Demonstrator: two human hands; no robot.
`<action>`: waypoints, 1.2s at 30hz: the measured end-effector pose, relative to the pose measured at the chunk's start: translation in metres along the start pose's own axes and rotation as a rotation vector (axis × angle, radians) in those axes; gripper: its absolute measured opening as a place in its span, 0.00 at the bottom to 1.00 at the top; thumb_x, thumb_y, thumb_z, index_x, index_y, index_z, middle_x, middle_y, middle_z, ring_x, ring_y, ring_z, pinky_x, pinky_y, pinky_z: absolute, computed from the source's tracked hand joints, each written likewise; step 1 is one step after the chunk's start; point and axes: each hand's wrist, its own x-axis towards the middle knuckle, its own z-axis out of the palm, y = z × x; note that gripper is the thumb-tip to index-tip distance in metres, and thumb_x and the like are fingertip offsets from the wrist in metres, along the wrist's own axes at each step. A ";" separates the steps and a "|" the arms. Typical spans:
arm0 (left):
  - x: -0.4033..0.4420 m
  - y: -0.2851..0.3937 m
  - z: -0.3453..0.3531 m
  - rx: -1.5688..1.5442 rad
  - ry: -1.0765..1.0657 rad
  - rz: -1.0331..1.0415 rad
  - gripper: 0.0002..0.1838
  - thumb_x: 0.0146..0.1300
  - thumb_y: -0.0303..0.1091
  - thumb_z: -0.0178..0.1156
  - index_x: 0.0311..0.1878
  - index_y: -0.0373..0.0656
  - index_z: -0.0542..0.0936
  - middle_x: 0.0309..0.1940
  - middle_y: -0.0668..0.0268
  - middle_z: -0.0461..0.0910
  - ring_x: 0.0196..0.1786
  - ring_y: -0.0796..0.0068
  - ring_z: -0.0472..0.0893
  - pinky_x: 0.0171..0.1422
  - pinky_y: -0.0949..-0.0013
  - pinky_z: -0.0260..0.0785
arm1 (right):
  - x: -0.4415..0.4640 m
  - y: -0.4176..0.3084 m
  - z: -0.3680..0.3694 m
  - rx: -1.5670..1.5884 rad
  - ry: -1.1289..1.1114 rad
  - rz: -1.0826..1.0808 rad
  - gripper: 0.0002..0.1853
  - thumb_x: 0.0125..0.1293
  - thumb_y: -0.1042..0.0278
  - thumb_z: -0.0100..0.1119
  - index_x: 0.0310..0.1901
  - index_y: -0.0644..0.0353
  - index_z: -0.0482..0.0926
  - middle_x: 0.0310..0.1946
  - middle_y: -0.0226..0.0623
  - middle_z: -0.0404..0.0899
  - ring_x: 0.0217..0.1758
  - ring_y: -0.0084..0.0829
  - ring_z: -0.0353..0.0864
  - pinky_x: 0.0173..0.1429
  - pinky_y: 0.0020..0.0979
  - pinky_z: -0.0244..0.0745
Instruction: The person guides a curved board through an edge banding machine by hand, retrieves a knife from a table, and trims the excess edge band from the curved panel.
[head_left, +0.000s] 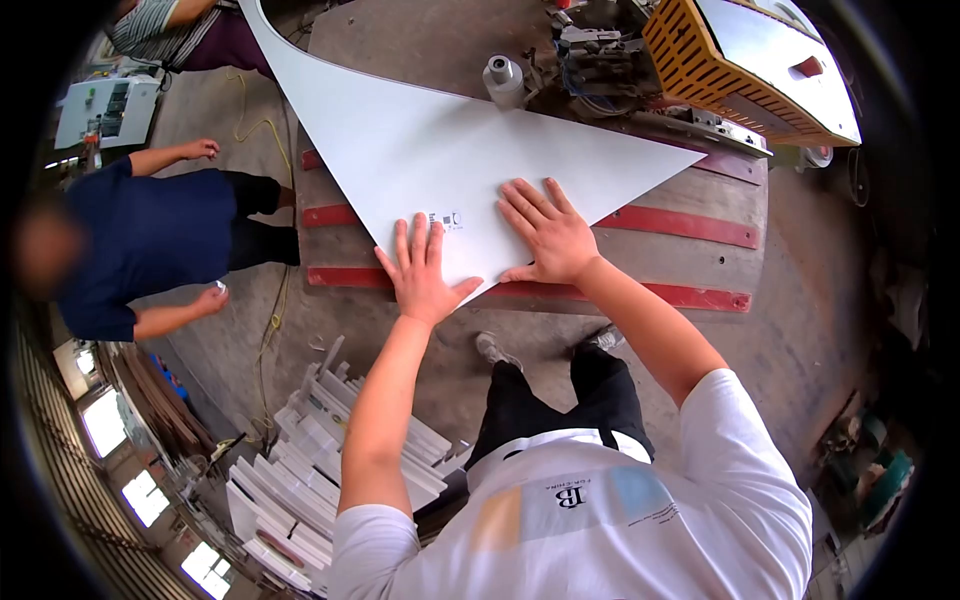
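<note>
A large white panel [400, 140] with a curved far edge and pointed corners lies over the worktable [680, 265], which carries red strips [690, 225]. My left hand [424, 280] rests flat on the panel near its front corner, fingers spread, just below a small printed label [447, 220]. Farther right, my right hand [550, 235] also presses flat on the panel, fingers apart, with the thumb by the front edge. Neither hand grips anything. Behind the panel's curved edge stands a pale cylindrical part [503, 75] of the machine.
A machine with a yellow slotted guard [700, 70] stands at the back right. A person in a dark blue shirt [160, 235] is on the left; another in a striped shirt [150, 30] is at the far end. White strips [300, 480] are stacked at lower left. A yellow cable [270, 330] runs along the floor.
</note>
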 end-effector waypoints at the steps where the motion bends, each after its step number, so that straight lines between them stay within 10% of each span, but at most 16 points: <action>1: 0.001 -0.003 0.000 -0.004 -0.001 0.004 0.63 0.53 0.81 0.64 0.84 0.47 0.61 0.88 0.59 0.53 0.89 0.42 0.47 0.79 0.14 0.27 | 0.003 -0.002 0.003 -0.024 0.008 0.005 0.63 0.57 0.12 0.53 0.82 0.57 0.63 0.85 0.38 0.58 0.90 0.38 0.50 0.91 0.55 0.38; 36: -0.004 -0.120 0.001 0.078 0.021 0.178 0.46 0.62 0.74 0.63 0.79 0.64 0.72 0.86 0.64 0.58 0.88 0.41 0.51 0.80 0.15 0.33 | 0.044 0.058 -0.003 -0.126 0.140 0.091 0.60 0.59 0.15 0.55 0.78 0.63 0.67 0.83 0.40 0.61 0.89 0.38 0.53 0.91 0.45 0.46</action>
